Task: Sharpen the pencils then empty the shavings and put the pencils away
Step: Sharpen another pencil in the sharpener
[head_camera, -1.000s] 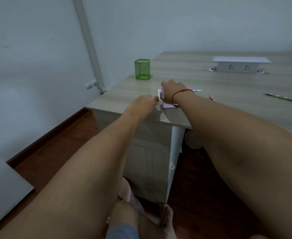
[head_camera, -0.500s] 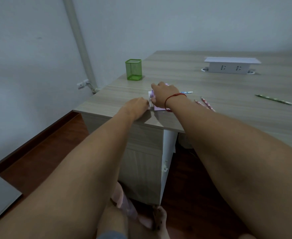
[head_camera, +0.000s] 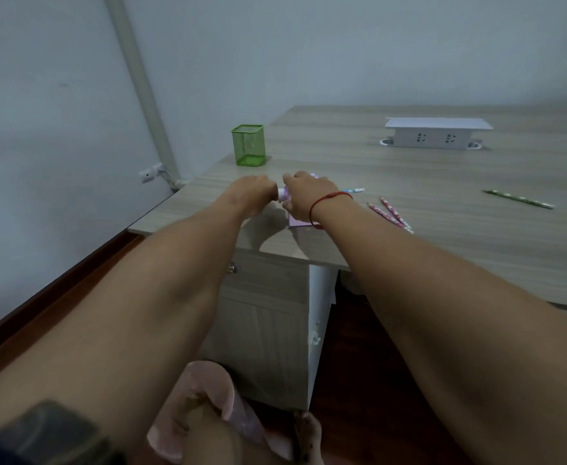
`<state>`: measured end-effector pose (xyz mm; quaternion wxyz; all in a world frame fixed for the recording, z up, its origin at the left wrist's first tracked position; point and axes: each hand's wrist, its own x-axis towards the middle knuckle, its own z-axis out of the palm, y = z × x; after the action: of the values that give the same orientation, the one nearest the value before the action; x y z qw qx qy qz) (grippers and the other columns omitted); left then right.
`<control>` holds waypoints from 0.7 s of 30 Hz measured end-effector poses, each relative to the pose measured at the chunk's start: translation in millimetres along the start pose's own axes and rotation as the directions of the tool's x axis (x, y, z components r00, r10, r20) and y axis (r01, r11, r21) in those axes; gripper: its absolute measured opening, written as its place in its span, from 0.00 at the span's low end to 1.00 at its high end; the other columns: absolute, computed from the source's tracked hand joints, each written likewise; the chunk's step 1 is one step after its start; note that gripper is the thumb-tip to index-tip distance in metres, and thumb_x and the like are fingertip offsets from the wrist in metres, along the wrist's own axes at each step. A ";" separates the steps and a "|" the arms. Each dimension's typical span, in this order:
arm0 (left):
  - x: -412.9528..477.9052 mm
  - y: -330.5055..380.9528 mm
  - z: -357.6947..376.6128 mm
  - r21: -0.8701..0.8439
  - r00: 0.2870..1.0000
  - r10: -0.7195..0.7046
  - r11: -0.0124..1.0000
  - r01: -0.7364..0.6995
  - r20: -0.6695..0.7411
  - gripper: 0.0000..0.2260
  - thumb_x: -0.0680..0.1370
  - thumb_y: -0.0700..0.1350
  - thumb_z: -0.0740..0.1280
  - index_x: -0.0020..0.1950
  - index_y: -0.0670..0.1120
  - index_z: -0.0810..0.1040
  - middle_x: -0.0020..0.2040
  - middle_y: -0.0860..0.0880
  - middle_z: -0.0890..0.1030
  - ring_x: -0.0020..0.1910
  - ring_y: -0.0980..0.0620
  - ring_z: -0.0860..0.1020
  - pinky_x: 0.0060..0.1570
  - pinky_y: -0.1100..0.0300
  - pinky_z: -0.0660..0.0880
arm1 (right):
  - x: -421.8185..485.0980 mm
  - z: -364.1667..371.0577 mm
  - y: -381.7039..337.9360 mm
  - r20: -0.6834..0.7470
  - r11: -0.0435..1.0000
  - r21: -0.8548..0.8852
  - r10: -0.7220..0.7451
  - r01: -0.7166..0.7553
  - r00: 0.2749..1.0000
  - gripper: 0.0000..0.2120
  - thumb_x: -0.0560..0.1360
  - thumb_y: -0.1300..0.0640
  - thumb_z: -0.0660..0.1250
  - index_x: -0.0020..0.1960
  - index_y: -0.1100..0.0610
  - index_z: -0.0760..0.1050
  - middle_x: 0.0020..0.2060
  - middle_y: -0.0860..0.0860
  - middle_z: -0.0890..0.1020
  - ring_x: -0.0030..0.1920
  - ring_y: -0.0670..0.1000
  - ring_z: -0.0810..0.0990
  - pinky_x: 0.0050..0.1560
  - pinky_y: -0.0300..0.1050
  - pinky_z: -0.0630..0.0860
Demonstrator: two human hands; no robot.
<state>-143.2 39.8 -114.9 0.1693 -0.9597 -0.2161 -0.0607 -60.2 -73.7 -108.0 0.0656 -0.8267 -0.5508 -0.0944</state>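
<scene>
We judge the sharpening unfinished: our left hand [head_camera: 253, 191] and right hand [head_camera: 303, 193] clamp on the pink sharpener [head_camera: 283, 195] at the bench's [head_camera: 443, 236] near-left corner, pencils [head_camera: 389, 211] lie loose at three o'clock, and the green cup [head_camera: 247, 145] at eleven stands empty.

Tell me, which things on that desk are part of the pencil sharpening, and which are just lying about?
Part of the job:
- pink sharpener, held between left hand and right hand
- blue pencil behind the right wrist
- two pink pencils
- green pencil
- green mesh holder, probably where the pencils go

Just lying about:
- white socket box
- desk drawers
</scene>
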 end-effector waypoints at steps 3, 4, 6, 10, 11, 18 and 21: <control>5.8 -9.2 -5.0 0.023 0.994 0.033 0.999 -0.031 -0.107 0.11 0.77 0.34 0.60 0.54 0.41 0.80 0.47 0.39 0.81 0.48 0.38 0.80 0.40 0.51 0.73 | 0.8 -3.8 0.3 0.027 1.000 -0.025 -0.002 0.003 1.000 0.23 0.76 0.54 0.67 0.68 0.56 0.66 0.65 0.56 0.72 0.64 0.58 0.74 0.60 0.50 0.70; 5.9 -10.5 -5.9 0.013 0.991 0.033 0.999 -0.031 -0.127 0.11 0.77 0.34 0.60 0.54 0.40 0.80 0.47 0.38 0.81 0.48 0.37 0.80 0.40 0.51 0.73 | 0.9 -5.1 0.3 0.025 1.000 -0.027 0.000 0.000 1.000 0.22 0.77 0.54 0.66 0.69 0.56 0.66 0.66 0.56 0.72 0.64 0.58 0.74 0.60 0.50 0.70; 3.7 -10.1 -5.8 -0.010 0.988 0.019 1.000 -0.021 -0.156 0.09 0.77 0.33 0.60 0.51 0.38 0.79 0.45 0.36 0.81 0.46 0.36 0.80 0.39 0.49 0.73 | 0.6 -7.4 -0.9 0.017 1.000 -0.028 0.007 -0.007 1.000 0.20 0.78 0.54 0.62 0.68 0.57 0.66 0.65 0.56 0.73 0.64 0.59 0.74 0.60 0.50 0.70; 2.9 -8.6 -2.8 -0.047 0.981 -0.007 0.999 -0.003 -0.194 0.07 0.77 0.32 0.61 0.47 0.37 0.78 0.43 0.35 0.81 0.43 0.35 0.80 0.35 0.50 0.70 | -2.8 -10.0 -2.2 0.009 0.999 -0.036 0.014 -0.014 1.000 0.17 0.80 0.55 0.59 0.68 0.57 0.67 0.64 0.57 0.74 0.63 0.59 0.75 0.59 0.50 0.71; 2.7 -9.8 -3.4 -0.050 0.978 -0.007 0.999 -0.004 -0.208 0.07 0.77 0.32 0.61 0.47 0.36 0.78 0.43 0.35 0.81 0.43 0.35 0.80 0.35 0.50 0.70 | -2.9 -9.7 -2.6 0.007 0.999 -0.036 0.015 -0.014 1.000 0.17 0.80 0.55 0.59 0.68 0.57 0.67 0.64 0.57 0.74 0.63 0.59 0.75 0.59 0.50 0.71; -1.9 -13.6 -10.8 -0.047 0.940 0.061 0.996 -0.081 -0.337 0.08 0.79 0.35 0.61 0.54 0.38 0.78 0.45 0.35 0.81 0.44 0.36 0.81 0.40 0.45 0.79 | -2.1 -13.2 -3.8 0.038 0.999 -0.031 0.032 -0.031 0.999 0.19 0.80 0.51 0.59 0.69 0.57 0.66 0.64 0.58 0.74 0.62 0.59 0.75 0.60 0.52 0.72; -12.1 -12.2 -12.9 -0.085 0.932 0.055 0.992 -0.091 -0.359 0.08 0.79 0.38 0.60 0.54 0.37 0.77 0.45 0.34 0.81 0.45 0.35 0.81 0.41 0.43 0.78 | -2.6 -15.3 -3.8 0.055 0.999 -0.034 0.031 -0.029 0.998 0.20 0.80 0.50 0.60 0.69 0.57 0.67 0.65 0.58 0.73 0.63 0.59 0.75 0.60 0.51 0.71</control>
<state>-160.0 40.8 -101.5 0.1594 -0.9474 -0.1428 -0.2380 -65.9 -77.8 -93.7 0.0380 -0.8381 -0.5384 -0.0794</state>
